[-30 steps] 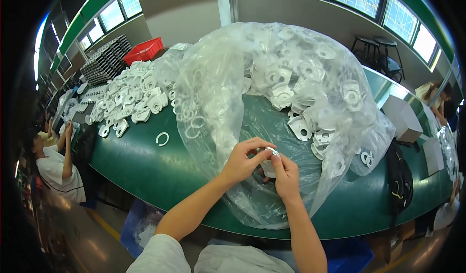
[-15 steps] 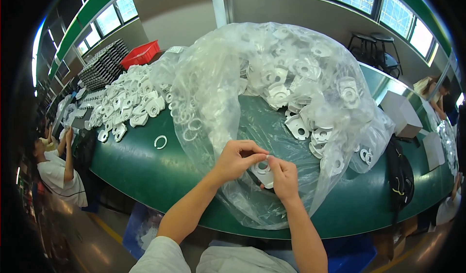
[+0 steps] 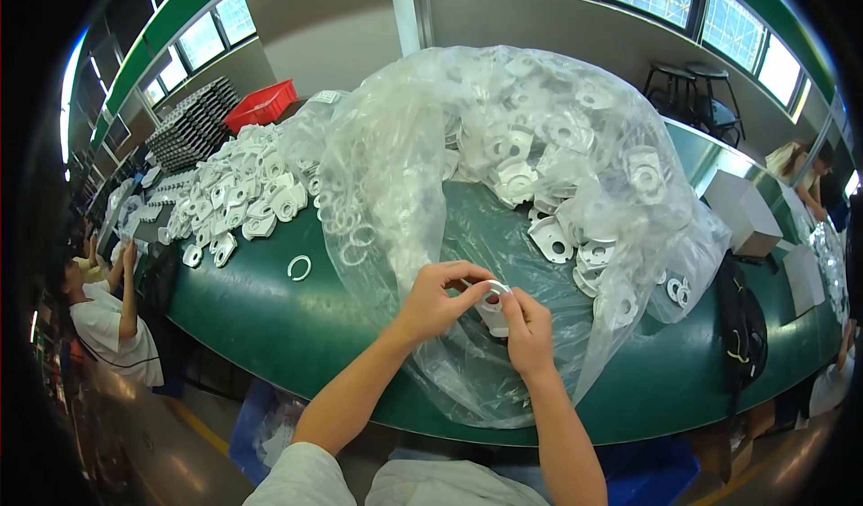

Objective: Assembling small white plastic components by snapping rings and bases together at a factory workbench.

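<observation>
Over the green table, both my hands are closed around one small white plastic part. My right hand (image 3: 530, 333) grips the white plate with a round hole (image 3: 494, 324), its thumb along the plate's right side. The thumb and index finger of my left hand (image 3: 439, 301) pinch a white ring (image 3: 497, 288) at the plate's upper end. Whether the ring is seated in the plate or only rests against it, I cannot tell. Under my hands spreads a large clear plastic bag (image 3: 395, 191), and many similar white plates (image 3: 551, 239) lie in its mouth.
A heap of white parts (image 3: 243, 187) covers the table's left side, with a loose white ring (image 3: 299, 268) before it. Behind are stacked dark trays (image 3: 191, 124) and a red bin (image 3: 261, 106). At right lie a black bag (image 3: 742, 322) and a box (image 3: 744, 214). Co-workers sit at both sides.
The plate has tilted and turned between my fingers, and the ring at its upper end now shows more clearly. Both hands stay in nearly the same place.
</observation>
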A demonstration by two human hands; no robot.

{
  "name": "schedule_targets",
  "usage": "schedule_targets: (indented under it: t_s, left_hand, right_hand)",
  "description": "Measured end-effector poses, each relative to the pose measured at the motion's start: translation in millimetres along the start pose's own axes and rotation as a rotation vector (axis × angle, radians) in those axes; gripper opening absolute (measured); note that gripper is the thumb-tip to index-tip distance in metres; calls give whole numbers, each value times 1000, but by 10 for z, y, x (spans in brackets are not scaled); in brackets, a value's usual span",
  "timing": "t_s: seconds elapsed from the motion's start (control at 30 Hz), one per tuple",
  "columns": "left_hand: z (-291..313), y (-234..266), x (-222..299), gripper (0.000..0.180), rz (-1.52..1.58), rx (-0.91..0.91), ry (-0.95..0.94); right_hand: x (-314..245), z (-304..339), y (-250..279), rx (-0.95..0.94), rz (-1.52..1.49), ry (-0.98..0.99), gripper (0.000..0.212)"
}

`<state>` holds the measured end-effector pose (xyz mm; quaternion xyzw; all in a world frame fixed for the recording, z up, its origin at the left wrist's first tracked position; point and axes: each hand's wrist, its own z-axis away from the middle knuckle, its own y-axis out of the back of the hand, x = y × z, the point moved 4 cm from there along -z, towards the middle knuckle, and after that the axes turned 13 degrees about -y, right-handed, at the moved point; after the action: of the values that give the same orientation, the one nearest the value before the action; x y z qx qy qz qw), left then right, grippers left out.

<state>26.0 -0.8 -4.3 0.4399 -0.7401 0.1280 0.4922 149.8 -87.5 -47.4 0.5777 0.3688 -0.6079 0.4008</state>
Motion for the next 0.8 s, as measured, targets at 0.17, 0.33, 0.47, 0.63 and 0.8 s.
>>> schedule_targets:
  t_s: [0.17, 0.33, 0.47, 0.63, 0.8]
  left_hand:
    - [4, -8, -4, 14, 71, 1, 75]
    - [28, 5, -61, 14, 59, -27, 93]
    - [51, -55, -180, 23, 255, 10, 197]
    - [51, -123, -52, 35, 64, -104, 91]
    - [102, -42, -221, 36, 273, -77, 149]
  right_hand:
    - [11, -1, -28, -109, 39, 40, 25]
    - [36, -26, -57, -166, 16, 72, 26]
    - [2, -18, -98, -303, -278, -128, 28]
    - [41, -69, -31, -230, -471, -188, 29]
    - [-24, -40, -36, -291, -470, -248, 30]
